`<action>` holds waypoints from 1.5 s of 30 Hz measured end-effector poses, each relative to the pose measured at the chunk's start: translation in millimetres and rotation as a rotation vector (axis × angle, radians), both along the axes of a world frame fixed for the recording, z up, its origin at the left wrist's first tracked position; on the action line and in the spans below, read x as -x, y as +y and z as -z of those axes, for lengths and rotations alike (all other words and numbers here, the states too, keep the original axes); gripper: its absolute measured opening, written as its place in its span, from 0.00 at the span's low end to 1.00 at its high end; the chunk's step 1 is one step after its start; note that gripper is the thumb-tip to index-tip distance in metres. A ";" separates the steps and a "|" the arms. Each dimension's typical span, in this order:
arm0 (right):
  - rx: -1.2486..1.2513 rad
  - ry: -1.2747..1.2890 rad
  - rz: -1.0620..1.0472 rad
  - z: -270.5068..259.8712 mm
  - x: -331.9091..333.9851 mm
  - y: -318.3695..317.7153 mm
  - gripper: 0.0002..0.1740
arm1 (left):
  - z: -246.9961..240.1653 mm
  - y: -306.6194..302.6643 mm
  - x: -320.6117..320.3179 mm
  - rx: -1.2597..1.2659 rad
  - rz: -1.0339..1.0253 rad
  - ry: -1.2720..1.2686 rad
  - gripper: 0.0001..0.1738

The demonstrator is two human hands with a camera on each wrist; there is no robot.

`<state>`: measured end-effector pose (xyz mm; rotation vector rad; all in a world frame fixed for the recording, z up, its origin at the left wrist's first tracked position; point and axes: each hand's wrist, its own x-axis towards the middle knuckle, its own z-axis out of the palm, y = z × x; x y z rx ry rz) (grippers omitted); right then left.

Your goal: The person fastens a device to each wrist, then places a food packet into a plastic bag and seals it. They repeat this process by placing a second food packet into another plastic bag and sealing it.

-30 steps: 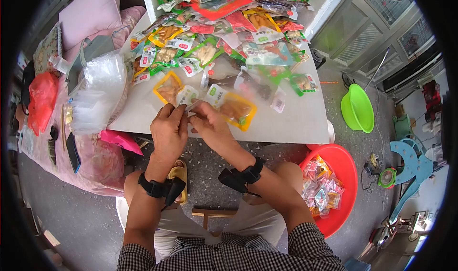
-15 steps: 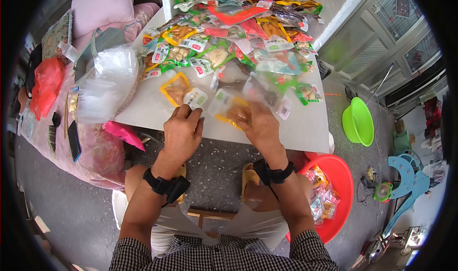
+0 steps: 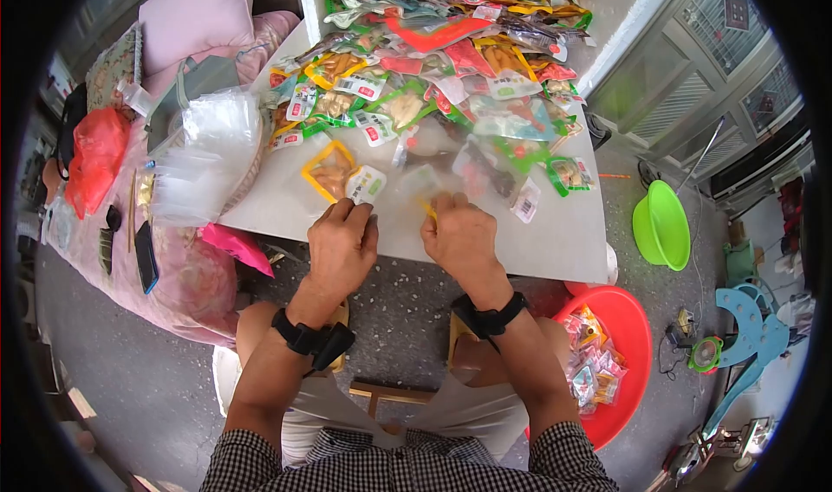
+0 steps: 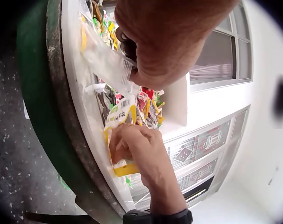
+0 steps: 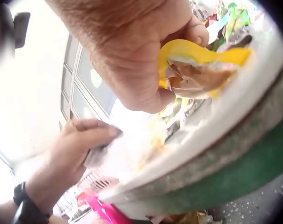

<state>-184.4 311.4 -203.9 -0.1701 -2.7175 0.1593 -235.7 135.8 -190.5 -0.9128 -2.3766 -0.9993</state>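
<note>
My left hand [image 3: 342,245], at the table's front edge, pinches a clear plastic bag [image 4: 106,65] that shows best in the left wrist view. To its right, my right hand [image 3: 464,236] grips a yellow-edged food pouch [image 5: 202,79] with brown contents, thumb on one side and fingers on the other. From the head, most of that pouch is hidden or blurred beyond the right fingers. A second yellow-edged pouch [image 3: 329,176] lies flat on the table just beyond the left hand.
Many food pouches [image 3: 403,106] are heaped at the table's back, running into a white foam box [image 3: 602,37]. Clear bags [image 3: 212,137] are stacked at the left. On the floor at right stand a red basin [image 3: 628,353] holding small packets and a green basin [image 3: 660,228].
The hands, together one second ago, have parted. My right hand went to the yellow-edged pouch on the right, took hold of it and drew it slightly towards the front edge.
</note>
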 end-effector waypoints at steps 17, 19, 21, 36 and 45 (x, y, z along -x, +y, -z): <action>1.921 -0.010 -0.119 -3.1 -22.7 6.5 0.14 | 2.0 7.5 9.5 -0.197 0.026 -0.233 0.05; 1.990 -0.015 -0.080 -1.1 -21.2 0.8 0.14 | 2.8 9.0 9.9 -0.195 0.021 -0.216 0.05; 2.058 -0.026 -0.087 2.5 -20.2 -6.0 0.14 | 5.9 10.1 8.9 -0.165 0.015 -0.164 0.05; 1.928 -0.224 -0.077 -5.8 -12.5 9.4 0.16 | 6.9 6.8 1.8 -0.015 0.020 -0.102 0.08; 1.884 -0.149 -0.409 10.9 -11.1 -0.4 0.15 | 0.5 7.0 1.8 -0.061 -0.012 -0.038 0.09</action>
